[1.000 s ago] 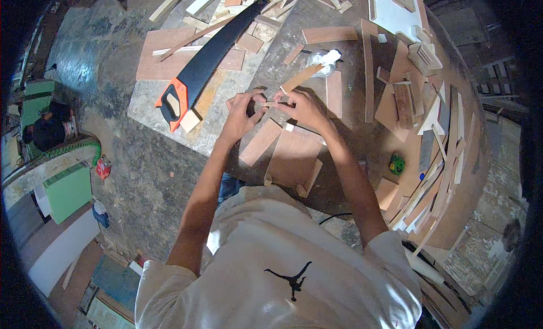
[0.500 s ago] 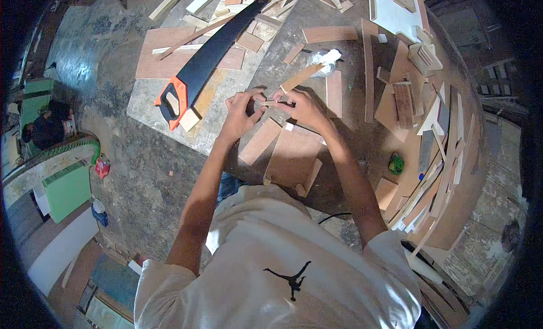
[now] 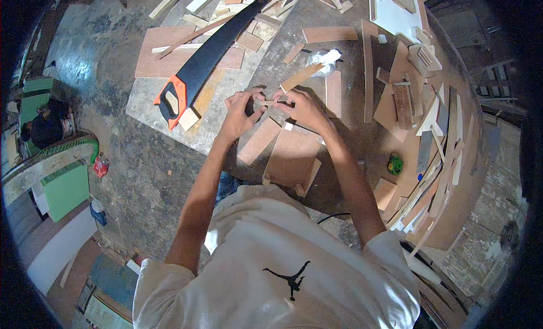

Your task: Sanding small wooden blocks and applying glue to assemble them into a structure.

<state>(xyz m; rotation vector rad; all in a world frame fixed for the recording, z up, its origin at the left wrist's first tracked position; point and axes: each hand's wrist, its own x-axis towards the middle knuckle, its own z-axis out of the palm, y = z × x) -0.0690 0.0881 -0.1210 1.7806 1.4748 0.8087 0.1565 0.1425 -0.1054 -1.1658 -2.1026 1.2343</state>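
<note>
Over the table, my left hand [image 3: 238, 115] and my right hand [image 3: 304, 108] are held close together with fingertips pinched. Between them is a small light wooden piece [image 3: 268, 102], gripped from both ends; its exact shape is too small to make out. A flat wooden strip [image 3: 302, 76] rises at a slant just beyond my right fingers, and I cannot tell whether they touch it. Nearer to me lie a brown wooden board [image 3: 291, 156] and a shorter wooden slat [image 3: 260, 141], both below my hands.
A handsaw [image 3: 206, 60] with an orange and black handle lies at the left on the grey tabletop [image 3: 164, 111]. Wood offcuts [image 3: 334, 33] are scattered at the back. Long strips [image 3: 441, 182] pile up on the right, near a green roll [image 3: 395, 164]. A crumpled clear plastic bag [image 3: 323, 63] sits behind.
Both hands keep nearly the same place and the same pinch on the small wooden piece. Otherwise the view has shifted only very slightly.
</note>
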